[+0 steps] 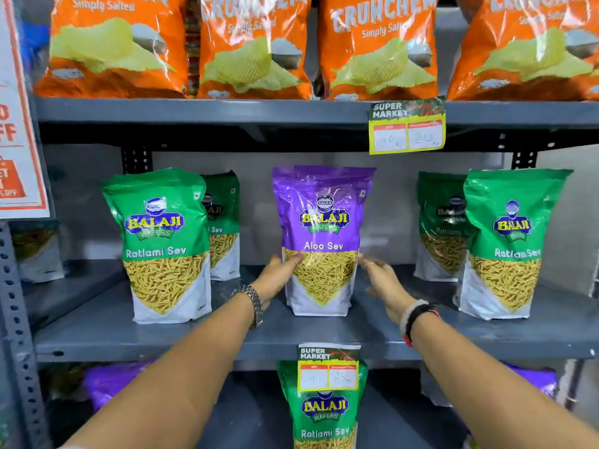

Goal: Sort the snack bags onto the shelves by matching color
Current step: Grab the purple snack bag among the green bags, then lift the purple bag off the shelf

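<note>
A purple Aloo Sev bag point(322, 222) stands upright in the middle of the grey middle shelf point(227, 338). My left hand point(278, 277) presses on its lower left side. My right hand point(382, 283) is at its lower right side, fingers touching the edge. Green Ratlami Sev bags stand on the same shelf: two at left point(162, 244) point(223, 222) and two at right point(509, 244) point(439, 225). On the shelf below, one green bag point(324, 413) stands between purple bags point(110, 384) point(534, 380).
Several orange chip bags point(252, 50) fill the top shelf. Yellow price tags hang on the shelf edges point(406, 128) point(328, 367). A red and white offer sign point(16, 124) hangs at the left, over the perforated upright point(13, 319).
</note>
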`<state>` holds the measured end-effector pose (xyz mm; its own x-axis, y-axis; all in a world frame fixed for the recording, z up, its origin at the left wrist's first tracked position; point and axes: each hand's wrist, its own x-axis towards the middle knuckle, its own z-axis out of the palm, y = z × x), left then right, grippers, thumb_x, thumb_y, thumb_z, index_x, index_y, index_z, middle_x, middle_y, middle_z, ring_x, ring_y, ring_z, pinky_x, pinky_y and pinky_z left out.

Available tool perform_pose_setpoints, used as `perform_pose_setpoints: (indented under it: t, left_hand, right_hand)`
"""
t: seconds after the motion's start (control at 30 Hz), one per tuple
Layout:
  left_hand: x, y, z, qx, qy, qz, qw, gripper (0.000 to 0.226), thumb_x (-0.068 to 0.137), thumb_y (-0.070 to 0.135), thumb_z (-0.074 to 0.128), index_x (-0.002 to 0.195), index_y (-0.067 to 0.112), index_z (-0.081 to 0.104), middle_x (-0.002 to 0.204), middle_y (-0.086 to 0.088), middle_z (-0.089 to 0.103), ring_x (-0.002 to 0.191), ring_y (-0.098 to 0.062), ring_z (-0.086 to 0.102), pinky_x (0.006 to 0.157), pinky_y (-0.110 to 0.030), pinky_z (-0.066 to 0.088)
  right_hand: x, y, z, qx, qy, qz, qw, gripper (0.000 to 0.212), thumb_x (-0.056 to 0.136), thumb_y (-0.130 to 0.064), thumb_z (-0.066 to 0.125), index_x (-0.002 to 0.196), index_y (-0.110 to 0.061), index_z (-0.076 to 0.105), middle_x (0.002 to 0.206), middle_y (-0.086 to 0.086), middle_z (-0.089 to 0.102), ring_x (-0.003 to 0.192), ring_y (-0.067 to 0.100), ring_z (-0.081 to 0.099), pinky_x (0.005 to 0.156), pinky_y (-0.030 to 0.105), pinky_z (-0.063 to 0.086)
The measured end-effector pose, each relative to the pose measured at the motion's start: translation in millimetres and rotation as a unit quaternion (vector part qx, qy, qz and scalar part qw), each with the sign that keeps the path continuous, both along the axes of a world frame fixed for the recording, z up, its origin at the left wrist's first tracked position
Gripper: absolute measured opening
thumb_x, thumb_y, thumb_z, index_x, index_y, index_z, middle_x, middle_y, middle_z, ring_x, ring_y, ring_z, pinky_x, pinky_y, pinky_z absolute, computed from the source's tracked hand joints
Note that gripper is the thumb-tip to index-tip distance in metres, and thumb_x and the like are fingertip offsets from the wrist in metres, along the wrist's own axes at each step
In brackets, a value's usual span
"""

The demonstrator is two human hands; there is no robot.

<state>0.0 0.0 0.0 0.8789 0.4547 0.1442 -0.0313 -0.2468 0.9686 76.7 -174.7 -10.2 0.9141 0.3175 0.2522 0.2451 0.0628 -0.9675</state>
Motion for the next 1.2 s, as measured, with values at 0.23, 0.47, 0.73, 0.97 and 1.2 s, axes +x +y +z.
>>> perform_pose_setpoints:
  t: [0.23,0.47,0.73,0.97,1.2]
  left_hand:
    - [19.7,14.4,-26.9,-0.01,-0.083,0.01,0.996,0.016,0.081,0.025,0.066,0.092,0.015,0.064,0.098,-0.009,0.069,0.098,-0.022,0.064,0.086,-0.027,0.045]
    - [6.9,15.2,-39.2,-0.053,-0.117,0.08,0.988,0.016,0.077,0.022,0.07,0.086,0.018,0.058,0.079,0.003,0.063,0.083,-0.016,0.061,0.084,-0.028,0.048]
    - [-78.3,-9.0,-46.7,0.057,-0.21,0.17,0.961,0.032,0.073,0.051,0.063,0.094,0.029,0.053,0.084,0.009,0.065,0.083,-0.012,0.064,0.08,-0.03,0.051]
    - [-164.7,-39.2,-73.0,0.121,-0.253,0.216,0.935,0.039,0.076,0.051,0.057,0.104,0.023,0.055,0.088,0.013,0.068,0.076,0.009,0.062,0.071,-0.017,0.051]
    - [-221.3,-23.6,-164.1,0.122,-0.186,0.226,0.948,0.047,0.07,0.07,0.051,0.104,0.036,0.048,0.092,0.025,0.066,0.084,0.006,0.062,0.074,-0.018,0.052]
  right_hand:
    - [14.7,24.2,-16.8,0.057,-0.012,0.018,0.998,0.029,0.089,-0.014,0.052,0.116,-0.004,0.053,0.117,0.016,0.061,0.096,0.015,0.056,0.066,0.006,0.049]
    - [-0.4,25.8,-21.7,0.099,-0.009,0.004,0.995,0.032,0.085,-0.009,0.057,0.114,0.002,0.055,0.097,0.009,0.063,0.081,0.01,0.058,0.061,0.003,0.049]
    - [-56.6,15.3,-16.3,0.143,0.001,0.064,0.988,0.039,0.081,-0.015,0.064,0.117,-0.003,0.056,0.102,0.008,0.062,0.087,0.011,0.059,0.07,0.008,0.05]
    - [-123.5,-2.0,-42.8,0.139,-0.008,0.137,0.981,0.019,0.081,-0.011,0.062,0.1,-0.015,0.065,0.086,-0.004,0.069,0.081,0.009,0.061,0.078,0.028,0.049]
    - [-164.0,9.2,-128.7,0.087,-0.007,0.181,0.98,0.024,0.08,-0.008,0.063,0.101,-0.019,0.062,0.087,-0.007,0.066,0.066,-0.003,0.061,0.063,0.012,0.051]
